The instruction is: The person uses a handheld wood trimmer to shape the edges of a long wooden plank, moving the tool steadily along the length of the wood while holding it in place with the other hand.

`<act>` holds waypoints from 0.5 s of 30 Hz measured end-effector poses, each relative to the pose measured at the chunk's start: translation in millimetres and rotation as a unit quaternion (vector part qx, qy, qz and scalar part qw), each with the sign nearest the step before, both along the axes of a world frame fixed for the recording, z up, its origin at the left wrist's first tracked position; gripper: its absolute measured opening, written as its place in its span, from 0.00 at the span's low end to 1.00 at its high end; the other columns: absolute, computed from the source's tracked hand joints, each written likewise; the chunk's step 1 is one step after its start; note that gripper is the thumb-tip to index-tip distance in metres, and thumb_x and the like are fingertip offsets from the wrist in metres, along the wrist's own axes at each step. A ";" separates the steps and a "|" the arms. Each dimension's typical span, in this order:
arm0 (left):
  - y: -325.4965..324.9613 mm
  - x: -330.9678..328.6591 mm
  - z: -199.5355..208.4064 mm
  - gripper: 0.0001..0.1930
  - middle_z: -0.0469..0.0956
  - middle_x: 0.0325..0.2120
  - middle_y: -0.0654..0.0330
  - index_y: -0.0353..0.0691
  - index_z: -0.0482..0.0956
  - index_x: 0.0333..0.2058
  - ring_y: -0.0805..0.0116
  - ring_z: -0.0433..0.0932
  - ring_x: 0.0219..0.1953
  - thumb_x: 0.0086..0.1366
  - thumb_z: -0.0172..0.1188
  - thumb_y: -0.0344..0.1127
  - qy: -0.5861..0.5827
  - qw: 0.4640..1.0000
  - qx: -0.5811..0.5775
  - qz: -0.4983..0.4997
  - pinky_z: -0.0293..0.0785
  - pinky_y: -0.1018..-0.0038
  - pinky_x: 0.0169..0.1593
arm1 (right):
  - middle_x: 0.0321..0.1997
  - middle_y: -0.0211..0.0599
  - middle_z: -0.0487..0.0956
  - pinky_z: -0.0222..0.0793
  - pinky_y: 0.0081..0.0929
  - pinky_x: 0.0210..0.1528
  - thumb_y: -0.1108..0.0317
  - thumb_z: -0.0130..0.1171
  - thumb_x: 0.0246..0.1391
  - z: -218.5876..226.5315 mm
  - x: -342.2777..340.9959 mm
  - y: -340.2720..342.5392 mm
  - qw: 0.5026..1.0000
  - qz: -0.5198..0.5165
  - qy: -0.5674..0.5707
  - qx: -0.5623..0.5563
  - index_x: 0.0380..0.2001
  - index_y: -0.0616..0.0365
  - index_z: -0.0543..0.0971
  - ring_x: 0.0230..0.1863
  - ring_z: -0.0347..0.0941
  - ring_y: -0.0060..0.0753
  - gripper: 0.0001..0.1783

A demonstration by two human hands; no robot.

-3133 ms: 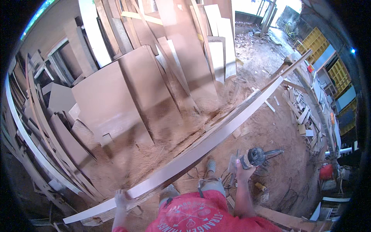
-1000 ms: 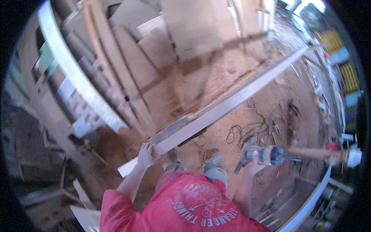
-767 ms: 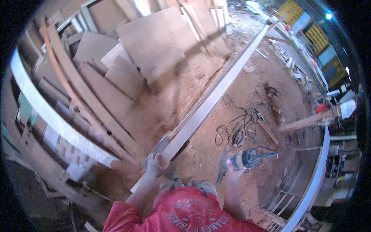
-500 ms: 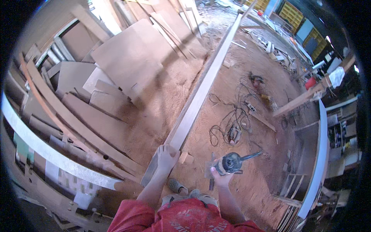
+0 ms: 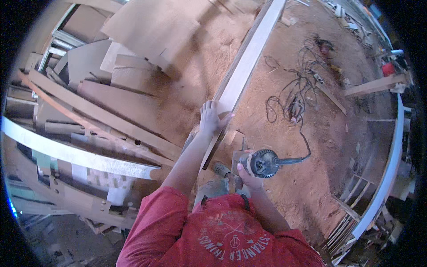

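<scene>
A long pale wooden board runs from near my legs away toward the far upper right. My left hand grips it near its close end, fingers over the left side and thumb across to the right edge. My right hand is closed round the body of a corded trim router, held right of the board and apart from it. The router's black vented cap faces up, and its flat base plate points toward the board. Its cutting end is hidden from view.
Tangled black cords lie on the dusty ground ahead to the right, with another power tool among them. Sheet panels and long planks lean at the left. A wooden beam juts in from the right.
My view has tilted down. My left hand has shifted forward along the board, with its thumb now stretched to the right edge. The router remains in my right hand beside the board.
</scene>
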State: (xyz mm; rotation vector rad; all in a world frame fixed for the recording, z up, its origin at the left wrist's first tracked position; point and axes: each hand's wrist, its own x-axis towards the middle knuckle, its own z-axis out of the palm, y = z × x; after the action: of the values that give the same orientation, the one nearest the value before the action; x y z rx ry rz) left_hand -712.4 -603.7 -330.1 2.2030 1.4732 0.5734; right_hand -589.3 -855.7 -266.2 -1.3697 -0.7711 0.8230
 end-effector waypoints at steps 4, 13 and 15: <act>1.3 -15.4 0.8 0.41 0.75 0.55 0.43 0.31 0.74 0.57 0.42 0.71 0.63 0.64 0.69 0.66 0.042 0.999 0.007 -0.030 0.64 0.52 0.69 | 0.51 0.28 0.78 0.75 0.33 0.59 0.62 0.79 0.53 7.7 -30.7 -1.1 0.985 0.079 0.111 -0.102 0.62 0.56 0.75 0.54 0.75 0.26 0.35; 20.1 38.3 7.7 0.42 0.76 0.56 0.37 0.26 0.73 0.59 0.36 0.71 0.62 0.67 0.69 0.63 -0.034 0.999 0.020 -0.001 0.65 0.46 0.69 | 0.63 0.43 0.74 0.69 0.40 0.68 0.63 0.79 0.53 -14.7 -72.2 -9.8 0.985 0.104 -0.104 -0.091 0.64 0.58 0.70 0.66 0.71 0.36 0.40; 22.5 41.5 6.0 0.41 0.76 0.56 0.37 0.27 0.74 0.57 0.37 0.72 0.62 0.67 0.68 0.64 -0.024 1.000 0.012 -0.004 0.65 0.46 0.69 | 0.63 0.44 0.74 0.67 0.40 0.69 0.63 0.79 0.52 -10.8 -87.0 -11.2 0.980 0.054 -0.167 -0.091 0.64 0.58 0.70 0.66 0.71 0.37 0.40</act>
State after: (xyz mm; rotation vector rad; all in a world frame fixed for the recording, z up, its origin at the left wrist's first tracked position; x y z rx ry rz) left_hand -671.0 -581.1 -324.2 2.1975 1.4389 0.6393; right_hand -676.2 -866.8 -277.0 -1.6677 -1.0575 0.7709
